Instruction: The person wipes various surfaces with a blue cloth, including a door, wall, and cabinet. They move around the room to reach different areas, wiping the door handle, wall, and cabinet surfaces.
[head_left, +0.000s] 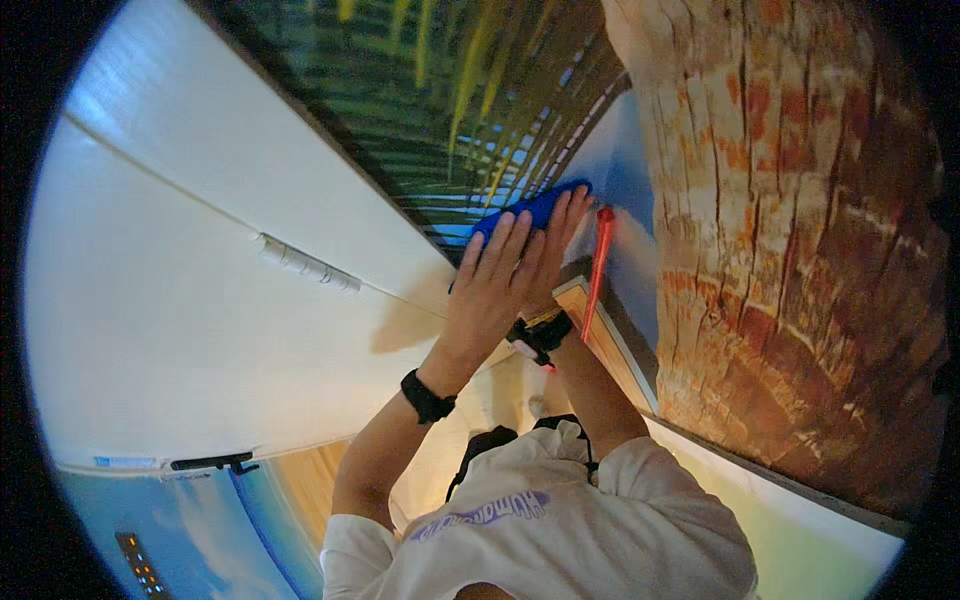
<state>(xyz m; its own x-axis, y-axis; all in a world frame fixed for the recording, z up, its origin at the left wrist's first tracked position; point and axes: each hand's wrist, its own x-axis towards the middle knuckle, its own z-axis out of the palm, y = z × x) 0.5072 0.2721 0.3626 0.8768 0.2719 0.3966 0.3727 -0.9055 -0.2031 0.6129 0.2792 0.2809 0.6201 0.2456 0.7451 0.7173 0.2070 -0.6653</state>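
Observation:
A folded blue cloth (534, 208) lies against a large printed panel (420, 97) showing palm fronds. My left hand (491, 277) is laid flat over the cloth's lower left part, fingers stretched out and slightly spread. Beside and partly behind it, my right hand (559, 232) presses on the cloth's right part, fingers extended. Both hands hold the cloth against the panel; their palms are hidden. A narrow red object (598, 270), whose kind I cannot tell, stands just right of my right hand. Black bands circle both wrists.
A thick tree trunk surface (750, 225), perhaps part of the print, fills the right side. A white wall or door surface (187, 300) with a metal hinge (307, 262) is at left. A wood-edged board (611, 341) is near my right forearm. A black handle (211, 460) shows lower left.

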